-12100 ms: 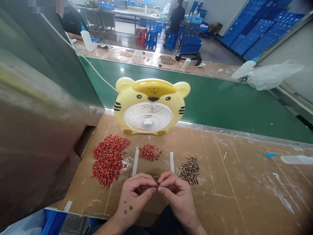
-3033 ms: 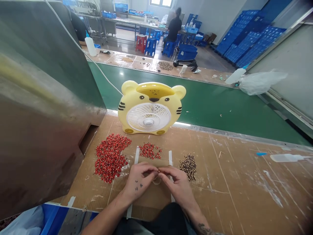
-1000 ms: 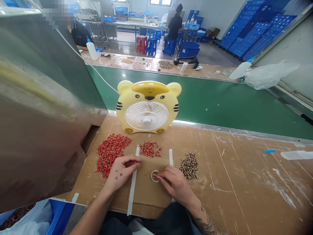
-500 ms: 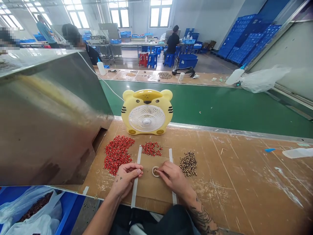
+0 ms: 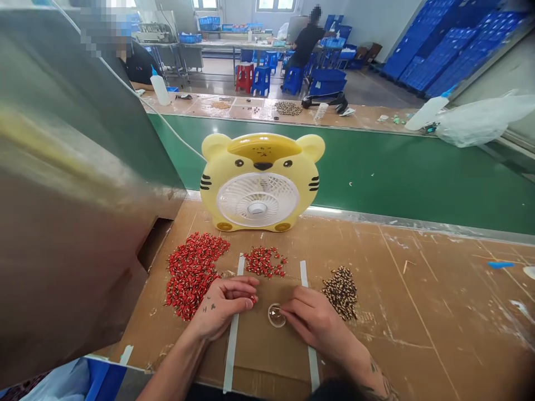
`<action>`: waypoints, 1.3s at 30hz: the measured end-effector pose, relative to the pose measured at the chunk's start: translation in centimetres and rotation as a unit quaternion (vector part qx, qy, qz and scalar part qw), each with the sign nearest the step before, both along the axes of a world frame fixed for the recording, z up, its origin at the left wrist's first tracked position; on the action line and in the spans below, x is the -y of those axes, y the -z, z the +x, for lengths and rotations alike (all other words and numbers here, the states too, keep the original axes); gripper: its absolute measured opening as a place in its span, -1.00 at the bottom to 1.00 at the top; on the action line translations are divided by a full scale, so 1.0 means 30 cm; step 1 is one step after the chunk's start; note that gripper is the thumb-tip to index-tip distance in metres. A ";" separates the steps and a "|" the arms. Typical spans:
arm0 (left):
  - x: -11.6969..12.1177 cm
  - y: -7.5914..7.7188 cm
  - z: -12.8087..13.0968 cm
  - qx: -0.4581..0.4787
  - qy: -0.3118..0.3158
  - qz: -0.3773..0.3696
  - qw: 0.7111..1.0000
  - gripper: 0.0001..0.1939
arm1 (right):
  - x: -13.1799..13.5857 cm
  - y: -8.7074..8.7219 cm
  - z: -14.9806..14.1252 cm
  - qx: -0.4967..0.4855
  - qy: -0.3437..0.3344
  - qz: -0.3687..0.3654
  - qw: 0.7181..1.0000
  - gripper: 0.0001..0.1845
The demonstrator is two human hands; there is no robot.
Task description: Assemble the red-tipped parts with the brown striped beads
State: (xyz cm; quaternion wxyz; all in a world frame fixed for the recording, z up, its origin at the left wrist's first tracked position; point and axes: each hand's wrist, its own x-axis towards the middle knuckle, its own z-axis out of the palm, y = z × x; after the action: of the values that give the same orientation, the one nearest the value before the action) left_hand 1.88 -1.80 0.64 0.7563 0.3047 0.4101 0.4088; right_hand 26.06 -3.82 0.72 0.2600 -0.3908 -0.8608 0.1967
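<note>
My left hand (image 5: 228, 305) is over the left tape strip, thumb and fingers nearly together, with a bit of a small red piece (image 5: 253, 299) showing between the fingertips. Facing it, my right hand (image 5: 317, 316) is closed in a pinch at the rim of a small round clear dish (image 5: 270, 322). What those fingertips hold is too small to make out. Under both hands lies a cardboard sheet (image 5: 271, 353). Beyond them is a small group of red pieces with pale tips (image 5: 264, 262). A larger red heap (image 5: 192, 273) lies left, and a black-and-gold heap (image 5: 340, 292) right.
A yellow animal-faced fan (image 5: 262, 184) stands behind the heaps. At left rises a large metal housing (image 5: 79, 184). Past the fan runs a green belt (image 5: 397, 172), with white bottles (image 5: 160, 89) on the far ledge. Other people sit farther back.
The view has tilted down and come closer to the table. A red piece now shows at my left fingertips, which were pinched tighter before. My right hand stays at the dish.
</note>
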 end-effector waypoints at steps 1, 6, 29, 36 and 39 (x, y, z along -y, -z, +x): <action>-0.012 -0.002 0.007 0.000 0.011 0.006 1.000 -0.83 | -0.006 -0.004 -0.001 0.004 -0.010 -0.007 1.000 -0.75; -0.047 0.006 0.043 0.000 0.075 -0.003 0.997 -0.89 | -0.016 0.005 -0.008 -0.014 -0.031 -0.019 0.999 -0.78; -0.030 0.055 0.078 0.042 0.049 -0.045 0.997 -0.83 | -0.014 0.030 0.011 -0.029 -0.046 0.003 0.999 -0.80; -0.031 0.057 0.075 0.032 0.032 -0.050 0.998 -0.79 | -0.022 0.011 0.008 -0.021 -0.050 0.017 0.998 -0.78; -0.030 0.053 0.072 0.018 0.035 -0.044 0.998 -0.80 | -0.027 0.005 0.007 -0.016 -0.035 0.022 0.999 -0.77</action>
State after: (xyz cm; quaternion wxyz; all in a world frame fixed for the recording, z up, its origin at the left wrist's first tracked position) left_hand 4.05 -0.88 -0.95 0.7901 0.2781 0.4027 0.3691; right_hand 26.28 -3.00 0.58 0.2753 -0.3515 -0.8737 0.1933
